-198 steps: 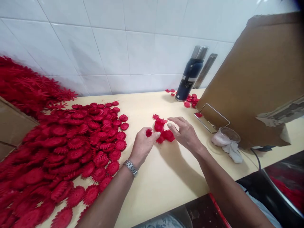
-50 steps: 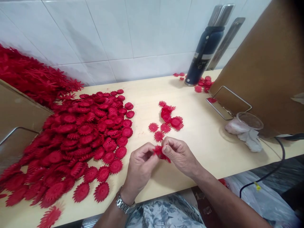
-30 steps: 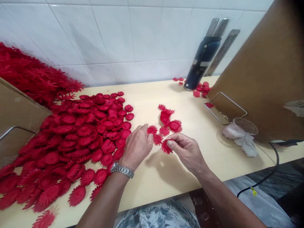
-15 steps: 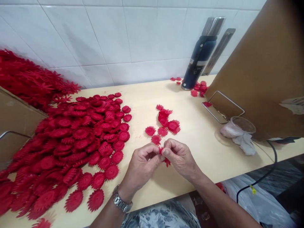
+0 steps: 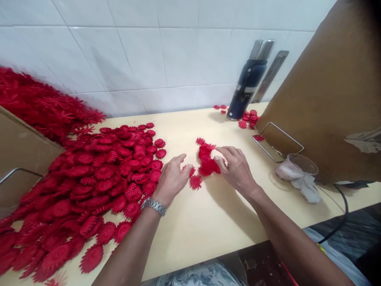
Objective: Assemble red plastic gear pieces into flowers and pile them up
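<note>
My left hand [image 5: 172,178], with a metal watch [image 5: 154,205] on its wrist, is over the table with thumb and index finger apart. Its thumb tip partly covers a red frilled flower piece [image 5: 192,171]. My right hand [image 5: 238,169] reaches to the small cluster of red flower pieces [image 5: 205,153], thumb and index finger apart at its right edge. Red petals lie right by those fingertips, and I see nothing gripped. One separate flower piece [image 5: 195,182] lies flat just in front of the cluster.
A large heap of red flower pieces [image 5: 104,172] covers the left side, beside cardboard [image 5: 26,155]. At the back stands a dark blue flask [image 5: 248,85], with more pieces around its base. To the right are a big cardboard box [image 5: 324,95], a wire handle [image 5: 279,137] and a plastic cup [image 5: 303,165].
Both hands were together pinching a small red piece near the front. They have parted and moved; the right is now at the cluster, the left further left with fingers spread.
</note>
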`<state>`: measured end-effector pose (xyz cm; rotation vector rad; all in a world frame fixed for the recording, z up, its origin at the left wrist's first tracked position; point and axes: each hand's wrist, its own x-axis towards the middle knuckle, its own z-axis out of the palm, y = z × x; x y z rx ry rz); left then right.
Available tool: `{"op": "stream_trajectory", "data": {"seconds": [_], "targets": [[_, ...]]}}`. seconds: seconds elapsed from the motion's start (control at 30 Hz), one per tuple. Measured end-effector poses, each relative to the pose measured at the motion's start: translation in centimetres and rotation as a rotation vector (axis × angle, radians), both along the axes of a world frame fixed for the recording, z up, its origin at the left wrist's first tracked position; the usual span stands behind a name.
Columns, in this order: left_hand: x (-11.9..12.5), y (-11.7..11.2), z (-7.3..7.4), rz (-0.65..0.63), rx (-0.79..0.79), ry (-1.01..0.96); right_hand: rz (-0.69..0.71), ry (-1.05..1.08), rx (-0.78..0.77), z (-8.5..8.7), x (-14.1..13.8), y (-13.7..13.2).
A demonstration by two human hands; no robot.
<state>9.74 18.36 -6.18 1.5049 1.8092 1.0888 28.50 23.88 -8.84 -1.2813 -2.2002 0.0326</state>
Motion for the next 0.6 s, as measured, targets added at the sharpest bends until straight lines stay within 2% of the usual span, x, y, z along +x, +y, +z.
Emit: {"op": "stream_trajectory", "data": {"seconds": [0.1,0.2,0.27,0.37,0.47,0.53,0.6], "targets": [[-1.6,-2.6,0.5,0.078,-0.005,-0.012,0.161,-0.178,0.019,-0.5,-0.4,-1.9],[-3.4,-6.4,1.1,0.244,0.034,-0.058,0.338,-0.374,0.015,-1.5,-1.7,-2.6],[-4.6,-9.0,1.3,0.354,0.101,-0.082,0.375,-0.444,0.025,-2.3,-2.5,-1.4],[-6.5,-12.6,1.1,0.502,0.173,-0.063,0.342,-0.454,0.045,-3.0,-3.4,2.4],[-8.3,-16.2,-0.1,0.576,0.206,0.189,0.297,-0.388,0.092,-2.7,-4.2,5.7],[-9.0,-18.3,-1.5,0.488,0.262,0.497,0.308,-0.295,0.173,-1.9,-5.1,6.1],[-9.1,-20.0,-3.0,0.332,0.293,0.805,0.392,-0.186,0.230,-1.1,-6.5,4.7]]}}
